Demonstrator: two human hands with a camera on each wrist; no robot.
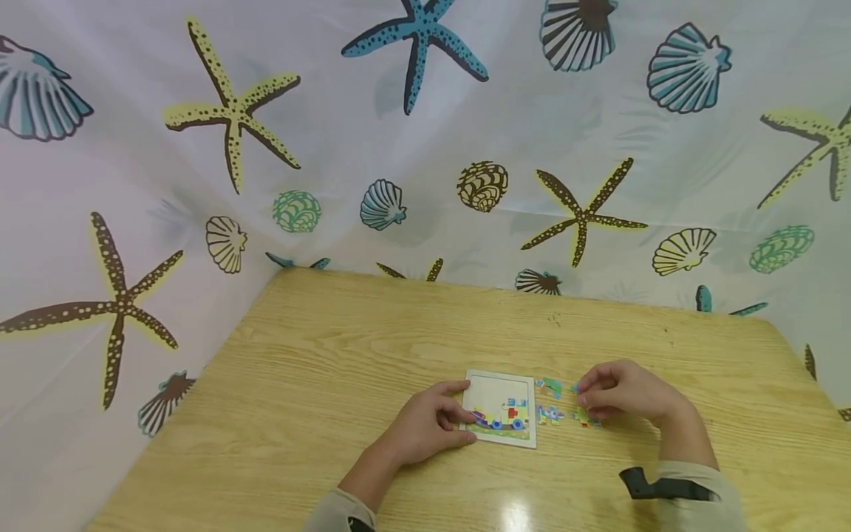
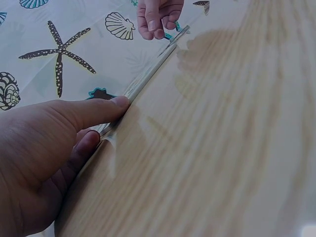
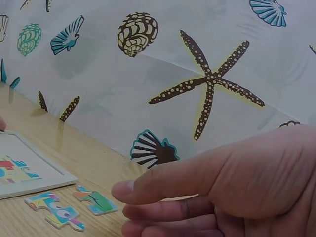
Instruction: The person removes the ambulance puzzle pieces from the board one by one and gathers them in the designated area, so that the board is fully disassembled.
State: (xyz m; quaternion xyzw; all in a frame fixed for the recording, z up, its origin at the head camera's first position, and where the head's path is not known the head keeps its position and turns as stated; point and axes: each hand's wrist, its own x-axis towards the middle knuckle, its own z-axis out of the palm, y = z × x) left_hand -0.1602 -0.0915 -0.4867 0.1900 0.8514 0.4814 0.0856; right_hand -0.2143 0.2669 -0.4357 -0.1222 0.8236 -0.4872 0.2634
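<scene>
A white-framed jigsaw tray (image 1: pixel 492 389) lies on the table, its lower part filled with a colourful vehicle picture, its upper part bare. My left hand (image 1: pixel 422 425) holds the tray's left side, thumb near the bottom corner, a fingertip at the top corner and another over the picture. Right of the tray, my right hand (image 1: pixel 628 389) brings thumb and fingers together by a small blue-edged puzzle piece (image 1: pixel 575 387), seemingly pinched and mostly hidden. Loose beside the tray are a green-and-orange piece (image 3: pixel 96 200) and a multicoloured piece (image 3: pixel 54 211). Another piece (image 1: pixel 585 420) lies partly under my right hand.
The wooden table (image 1: pixel 319 355) reaches back to a white curtain (image 1: pixel 425 148) printed with starfish and shells, which also hangs along the left and right sides. A black strap (image 1: pixel 671 488) crosses the right sleeve.
</scene>
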